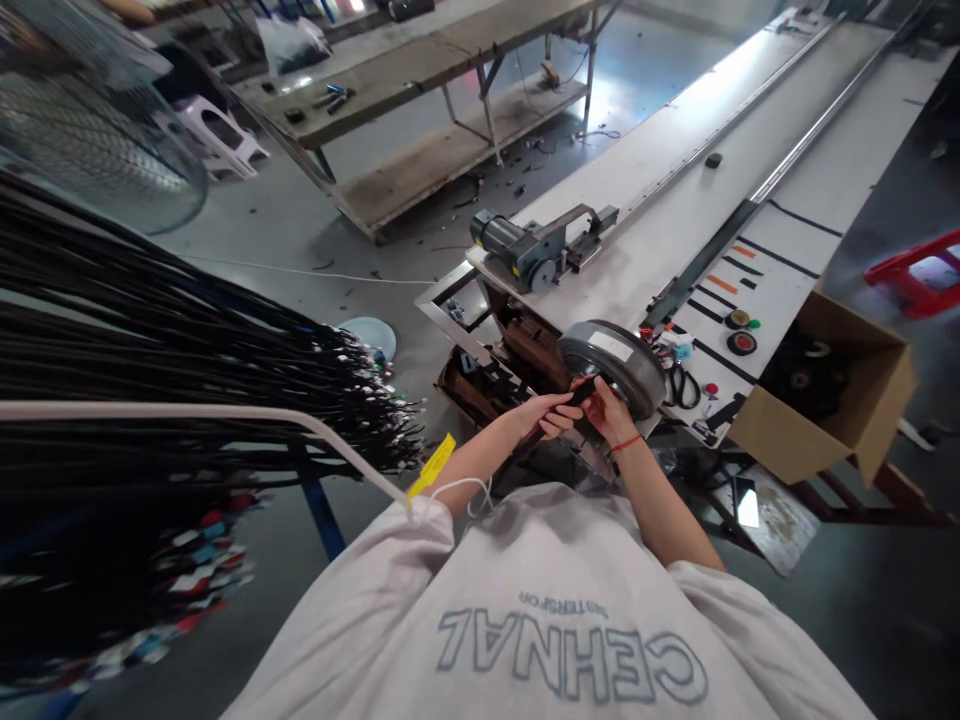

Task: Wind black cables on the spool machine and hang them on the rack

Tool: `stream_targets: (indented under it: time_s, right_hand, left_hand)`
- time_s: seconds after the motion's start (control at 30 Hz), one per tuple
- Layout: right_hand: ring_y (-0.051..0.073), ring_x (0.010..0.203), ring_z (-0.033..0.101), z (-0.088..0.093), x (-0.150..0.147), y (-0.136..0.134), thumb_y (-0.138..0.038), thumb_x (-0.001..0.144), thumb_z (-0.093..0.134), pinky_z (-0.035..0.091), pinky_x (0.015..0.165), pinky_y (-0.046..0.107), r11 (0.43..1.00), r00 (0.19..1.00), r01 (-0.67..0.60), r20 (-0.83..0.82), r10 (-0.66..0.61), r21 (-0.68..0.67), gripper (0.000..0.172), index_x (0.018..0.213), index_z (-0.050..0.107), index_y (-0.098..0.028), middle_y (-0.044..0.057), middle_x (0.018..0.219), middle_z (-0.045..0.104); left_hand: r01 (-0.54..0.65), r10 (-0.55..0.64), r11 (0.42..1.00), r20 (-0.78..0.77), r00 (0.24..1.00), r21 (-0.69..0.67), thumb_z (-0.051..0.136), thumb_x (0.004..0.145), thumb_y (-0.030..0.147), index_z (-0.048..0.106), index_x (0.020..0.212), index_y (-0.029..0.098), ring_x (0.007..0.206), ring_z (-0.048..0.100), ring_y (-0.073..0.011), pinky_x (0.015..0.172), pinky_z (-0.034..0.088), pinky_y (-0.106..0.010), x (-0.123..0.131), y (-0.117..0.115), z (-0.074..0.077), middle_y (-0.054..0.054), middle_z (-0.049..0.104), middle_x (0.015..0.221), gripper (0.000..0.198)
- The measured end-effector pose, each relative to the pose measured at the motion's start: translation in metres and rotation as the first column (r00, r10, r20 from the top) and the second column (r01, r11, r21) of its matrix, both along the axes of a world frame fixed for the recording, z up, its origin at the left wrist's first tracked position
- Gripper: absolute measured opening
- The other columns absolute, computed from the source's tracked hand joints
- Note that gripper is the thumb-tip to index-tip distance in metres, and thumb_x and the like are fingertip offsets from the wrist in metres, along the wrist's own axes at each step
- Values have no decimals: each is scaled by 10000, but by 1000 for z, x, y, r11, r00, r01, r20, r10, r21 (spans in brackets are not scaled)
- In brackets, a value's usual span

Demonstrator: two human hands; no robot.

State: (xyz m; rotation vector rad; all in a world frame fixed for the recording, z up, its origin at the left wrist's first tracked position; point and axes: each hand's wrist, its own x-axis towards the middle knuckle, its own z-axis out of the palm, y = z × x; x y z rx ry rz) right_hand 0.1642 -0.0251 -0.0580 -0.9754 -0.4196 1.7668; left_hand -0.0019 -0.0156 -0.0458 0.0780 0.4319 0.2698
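My left hand [551, 412] is closed around a black cable [583, 392], just in front of my body. Close beside it, my right hand [609, 412] pinches the same cable near its upper end; a red string circles that wrist. The fingers partly cover the cable, so its tip cannot be made out. Right behind my hands, at the near end of the long white table [652, 235], is a large dark grey wheel-shaped part [619, 360] with a white label. Small connectors and a looped black cord [682, 385] lie to its right.
Hanging black cable bundles [187, 330] fill the left side, near a fan [97, 150]. A motor unit [517, 250] sits on the table's left edge. Tape rolls [741, 344] and strips lie at right, beside an open cardboard box [862, 380]. A workbench [420, 80] stands behind.
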Motion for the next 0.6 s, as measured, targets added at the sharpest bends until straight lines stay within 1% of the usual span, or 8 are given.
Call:
stream_targets:
  time_s: [0.07,0.2,0.3,0.37,0.43,0.53,0.57,0.6]
  right_hand:
    - [100,596,577,2,2,0,-349,660,799,490,517,201,999,999,-35,6,34,30,230,750,655,-194,-4,781,658]
    - [89,628,563,5,3,-3,-259,603,811,468,530,199,988,990,-140,-21,141,61,267,808,654,-191,-4,877,657]
    - [75,559,511,4,0,-3,-305,594,815,435,490,186,988,988,-151,45,149,44,301,821,667,-172,-9,750,636]
    - [72,510,478,2,-4,0,-368,584,817,394,433,180,997,985,-79,153,78,-1,330,790,671,-157,-19,646,598]
    - [70,483,465,1,-10,5,-409,552,821,353,385,178,998,959,50,280,-40,-28,357,741,655,-155,-18,630,593]
    - [80,472,482,-1,-18,11,-438,526,817,331,351,189,977,862,212,472,-185,-5,367,678,613,-174,-10,639,604]
    - [87,468,488,-1,-19,13,-449,534,809,335,351,196,970,824,244,526,-212,10,365,670,602,-182,-11,626,601]
    - [91,460,488,-2,-19,15,-460,546,800,340,353,204,963,788,270,570,-234,23,362,673,596,-188,-15,611,596]
  left_hand:
    - [29,-29,1000,-26,999,2,318,991,298,524,923,135,369,77,-33,279,62,-81,0,0,-1,77,197,589,271]
    - [88,-83,994,-88,993,59,304,989,323,480,839,160,377,-26,-33,291,3,-99,-16,-3,-6,94,139,573,283]
    - [103,-78,977,-139,987,186,332,982,348,462,830,171,380,-17,-35,305,17,-113,-21,-4,-10,101,154,558,268]
    - [97,-17,938,-235,972,334,367,972,377,456,838,178,371,46,-39,322,59,-125,-14,-6,-11,101,185,552,255]
    - [139,106,837,-407,907,529,417,957,393,462,849,180,372,159,-46,351,131,-142,0,-10,-10,92,251,553,243]
    - [322,445,606,-645,621,727,525,918,344,491,907,176,463,369,-80,443,254,-176,19,-18,-6,52,380,608,172]
    - [373,537,553,-661,524,745,544,909,319,498,938,176,509,414,-94,478,280,-186,21,-20,-4,38,404,636,153]
    - [390,573,524,-652,497,757,549,907,304,502,973,177,546,440,-106,508,297,-193,21,-23,-2,28,417,660,151]
